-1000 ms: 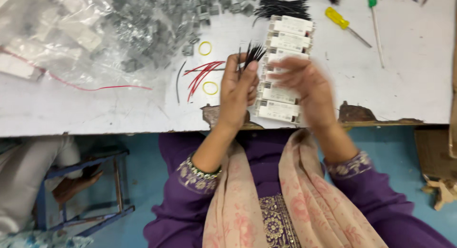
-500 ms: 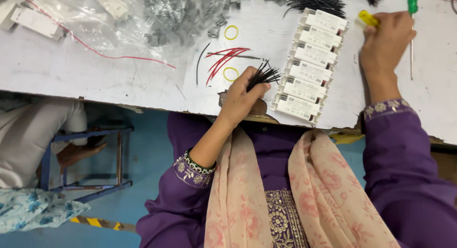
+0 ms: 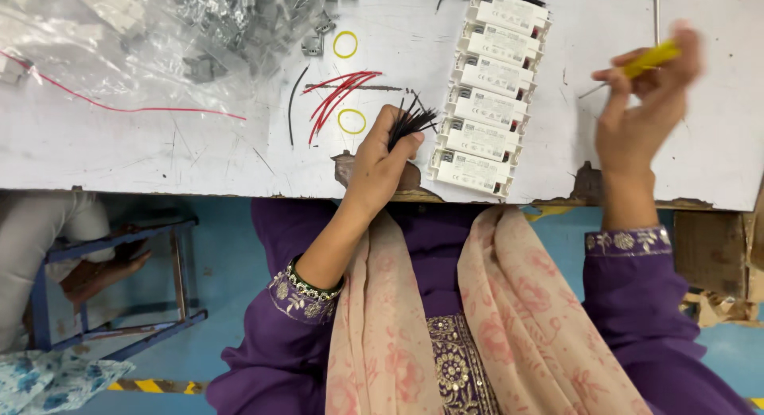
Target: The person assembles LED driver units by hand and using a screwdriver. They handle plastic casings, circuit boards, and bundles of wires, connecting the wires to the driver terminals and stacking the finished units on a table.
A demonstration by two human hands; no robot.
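On your white bench (image 3: 119, 152) you see a clear plastic bag (image 3: 119, 33) at the far left, with small grey metal parts (image 3: 231, 17) in it and beside it. A long red wire (image 3: 119, 106) runs under the bag. Near the middle lie a bundle of red wires (image 3: 338, 93), one black wire (image 3: 291, 105) and two yellow rubber rings (image 3: 345, 43) (image 3: 352, 121). The bench edge is chipped (image 3: 589, 184). Below the bench, at the left, stands a blue metal stool (image 3: 111, 288) on the blue floor (image 3: 215, 256); another person's hand (image 3: 99, 276) rests there.
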